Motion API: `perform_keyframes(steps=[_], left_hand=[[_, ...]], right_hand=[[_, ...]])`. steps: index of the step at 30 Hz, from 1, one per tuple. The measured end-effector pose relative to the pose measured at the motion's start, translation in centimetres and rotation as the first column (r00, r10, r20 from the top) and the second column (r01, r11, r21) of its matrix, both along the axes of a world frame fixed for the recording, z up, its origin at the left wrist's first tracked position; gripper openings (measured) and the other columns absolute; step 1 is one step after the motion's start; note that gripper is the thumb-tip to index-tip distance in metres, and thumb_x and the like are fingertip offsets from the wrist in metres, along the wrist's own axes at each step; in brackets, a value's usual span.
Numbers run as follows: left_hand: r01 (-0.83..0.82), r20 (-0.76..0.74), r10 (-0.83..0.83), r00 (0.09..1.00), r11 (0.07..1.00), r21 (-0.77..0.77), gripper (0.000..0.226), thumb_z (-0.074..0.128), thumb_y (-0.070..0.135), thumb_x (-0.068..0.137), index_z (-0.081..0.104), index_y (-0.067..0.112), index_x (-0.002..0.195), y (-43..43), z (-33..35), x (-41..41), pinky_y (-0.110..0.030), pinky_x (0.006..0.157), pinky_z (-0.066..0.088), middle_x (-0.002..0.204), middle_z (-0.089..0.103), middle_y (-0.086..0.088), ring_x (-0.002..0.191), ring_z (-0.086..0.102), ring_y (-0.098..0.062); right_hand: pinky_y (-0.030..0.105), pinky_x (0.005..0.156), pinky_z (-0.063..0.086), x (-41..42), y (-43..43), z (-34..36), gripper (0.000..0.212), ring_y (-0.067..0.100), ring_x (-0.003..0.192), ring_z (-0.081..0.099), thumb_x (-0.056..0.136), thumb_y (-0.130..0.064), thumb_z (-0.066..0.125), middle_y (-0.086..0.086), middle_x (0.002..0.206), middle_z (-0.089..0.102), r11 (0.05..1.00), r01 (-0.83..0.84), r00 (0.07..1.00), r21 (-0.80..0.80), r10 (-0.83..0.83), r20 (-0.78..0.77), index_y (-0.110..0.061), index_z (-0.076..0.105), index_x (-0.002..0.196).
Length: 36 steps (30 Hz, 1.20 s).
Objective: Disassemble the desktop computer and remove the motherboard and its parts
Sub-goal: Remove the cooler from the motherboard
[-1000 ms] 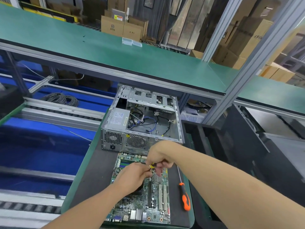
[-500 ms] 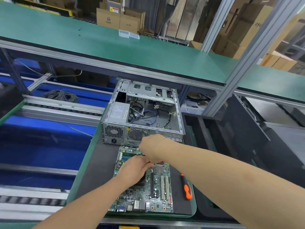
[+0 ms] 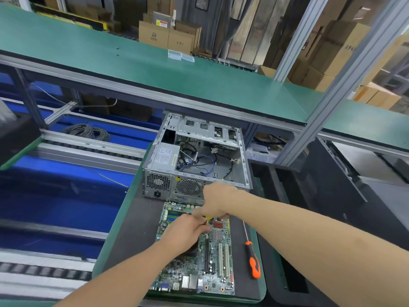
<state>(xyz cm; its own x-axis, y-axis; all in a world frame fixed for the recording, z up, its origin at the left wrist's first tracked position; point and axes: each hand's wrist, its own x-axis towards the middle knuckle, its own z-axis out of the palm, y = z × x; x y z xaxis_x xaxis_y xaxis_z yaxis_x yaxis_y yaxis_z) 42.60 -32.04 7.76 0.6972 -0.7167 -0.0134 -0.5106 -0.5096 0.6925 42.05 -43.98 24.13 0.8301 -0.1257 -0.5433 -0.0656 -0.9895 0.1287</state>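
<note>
The green motherboard (image 3: 218, 260) lies flat on a black mat in front of the opened silver computer case (image 3: 240, 171). My left hand (image 3: 186, 232) rests over a dark part on the board's upper left, its fingertips bent toward the middle; what they hold is hidden. My right hand (image 3: 218, 201) reaches in from the right and pinches a small yellow and black object (image 3: 208, 217) just above the board's red heatsink (image 3: 218, 224). The two hands touch there.
An orange-handled screwdriver (image 3: 252, 260) lies on the black mat (image 3: 132, 235) right of the board. Loose cables and a power supply (image 3: 164, 157) stay inside the case. A green shelf (image 3: 132, 67) overhangs behind, and a roller conveyor (image 3: 66, 149) runs at the left.
Both hands stay together over the board's upper part. My right hand has shifted slightly toward the case, and the view has tilted a little.
</note>
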Motion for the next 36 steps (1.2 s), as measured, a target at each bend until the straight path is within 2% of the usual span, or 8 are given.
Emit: perform_keyframes(steps=[4, 7, 13, 18, 27, 32, 34, 36], left_hand=[[-0.001, 0.034, 0.002, 0.999, 0.999, -0.032, 0.042, 0.058, 0.045, 0.102, 0.048, 0.028, 0.065, 0.1, -0.2, 0.2, -0.037, 0.064, 0.051, 0.061, 0.054, 0.008, 0.057, 0.05, -0.012], [0.003, 0.077, 0.0, 0.997, 0.999, -0.036, 0.046, 0.056, 0.047, 0.103, 0.038, 0.035, 0.062, 0.0, -0.3, 0.2, -0.037, 0.062, 0.046, 0.06, 0.048, 0.012, 0.055, 0.046, -0.006], [0.018, 0.086, -0.014, 0.996, 0.999, -0.045, 0.033, 0.053, 0.047, 0.104, 0.056, 0.037, 0.073, -0.2, -0.5, 0.0, -0.033, 0.062, 0.048, 0.066, 0.054, 0.015, 0.06, 0.052, -0.005], [0.025, 0.092, -0.026, 0.995, 1.0, 0.012, 0.033, 0.047, 0.05, 0.105, 0.063, 0.026, 0.088, -0.2, -0.9, 0.3, -0.038, 0.066, 0.054, 0.075, 0.064, 0.01, 0.066, 0.059, -0.012], [-0.007, 0.045, 0.001, 0.999, 0.99, 0.139, 0.035, 0.042, 0.035, 0.109, 0.059, 0.031, 0.139, 0.0, -1.3, 0.1, -0.029, 0.081, 0.051, 0.124, 0.071, 0.0, 0.108, 0.066, -0.022], [0.04, 0.022, -0.041, 0.999, 0.999, 0.025, 0.022, 0.053, 0.03, 0.106, 0.072, 0.022, 0.113, 0.2, 0.2, 0.3, -0.033, 0.077, 0.054, 0.103, 0.075, 0.008, 0.09, 0.068, -0.016], [0.048, 0.006, -0.048, 0.999, 0.999, -0.021, 0.015, 0.059, 0.027, 0.104, 0.07, 0.02, 0.097, 0.4, 0.3, 0.3, -0.033, 0.072, 0.052, 0.083, 0.068, 0.014, 0.075, 0.062, -0.013], [0.064, 0.018, -0.064, 0.998, 0.998, -0.025, 0.02, 0.059, 0.031, 0.104, 0.066, 0.019, 0.089, 0.4, 0.4, 0.3, -0.035, 0.072, 0.051, 0.081, 0.064, 0.014, 0.075, 0.06, -0.013]], right_hand=[[0.021, 0.044, 0.031, 1.9, 0.8, -0.3, 0.048, 0.014, 0.048, 0.036, 0.111, -0.044, 0.028, 0.007, 0.076, 0.061, 0.898, 0.44, 0.798, -0.003, -0.392, -0.458, -0.006, 0.055, 0.119], [0.019, 0.05, 0.023, 2.6, 0.6, -1.1, 0.041, 0.013, 0.055, 0.024, 0.113, -0.032, 0.031, 0.004, 0.081, 0.051, 0.883, 0.469, 0.744, -0.027, -0.411, -0.527, -0.003, 0.056, 0.099], [0.025, 0.047, 0.043, 2.0, 0.1, -0.3, 0.037, 0.019, 0.05, 0.046, 0.107, -0.029, 0.048, 0.006, 0.073, 0.061, 0.994, -0.044, 0.903, -0.099, -0.002, -0.43, -0.007, 0.065, 0.083], [0.03, 0.059, 0.046, 0.2, -0.4, 0.2, 0.019, 0.022, 0.069, 0.056, 0.097, -0.03, 0.064, 0.003, 0.077, 0.058, 0.868, -0.451, 0.885, -0.206, 0.406, -0.226, -0.011, 0.066, 0.094], [0.029, 0.056, 0.044, -0.4, 3.0, -1.4, 0.025, 0.023, 0.069, 0.056, 0.097, -0.013, 0.061, -0.003, 0.077, 0.06, 0.336, -0.864, 0.432, -0.374, 0.877, -0.209, -0.015, 0.05, 0.074], [0.033, 0.058, 0.046, -0.2, 1.4, 0.2, 0.029, 0.026, 0.073, 0.06, 0.092, -0.044, 0.068, 0.002, 0.081, 0.052, 0.7, -0.661, 0.743, -0.271, 0.662, -0.101, -0.017, 0.06, 0.093], [0.027, 0.048, 0.049, 0.0, 0.8, 0.9, 0.045, 0.02, 0.056, 0.063, 0.094, -0.052, 0.062, 0.004, 0.074, 0.064, 0.937, -0.317, 0.948, -0.148, 0.306, -0.09, -0.007, 0.062, 0.089], [0.022, 0.042, 0.049, 0.5, 1.0, 1.0, 0.044, 0.016, 0.038, 0.059, 0.104, -0.042, 0.048, 0.006, 0.073, 0.072, 0.997, 0.038, 0.971, -0.063, -0.051, -0.233, -0.004, 0.065, 0.088]])
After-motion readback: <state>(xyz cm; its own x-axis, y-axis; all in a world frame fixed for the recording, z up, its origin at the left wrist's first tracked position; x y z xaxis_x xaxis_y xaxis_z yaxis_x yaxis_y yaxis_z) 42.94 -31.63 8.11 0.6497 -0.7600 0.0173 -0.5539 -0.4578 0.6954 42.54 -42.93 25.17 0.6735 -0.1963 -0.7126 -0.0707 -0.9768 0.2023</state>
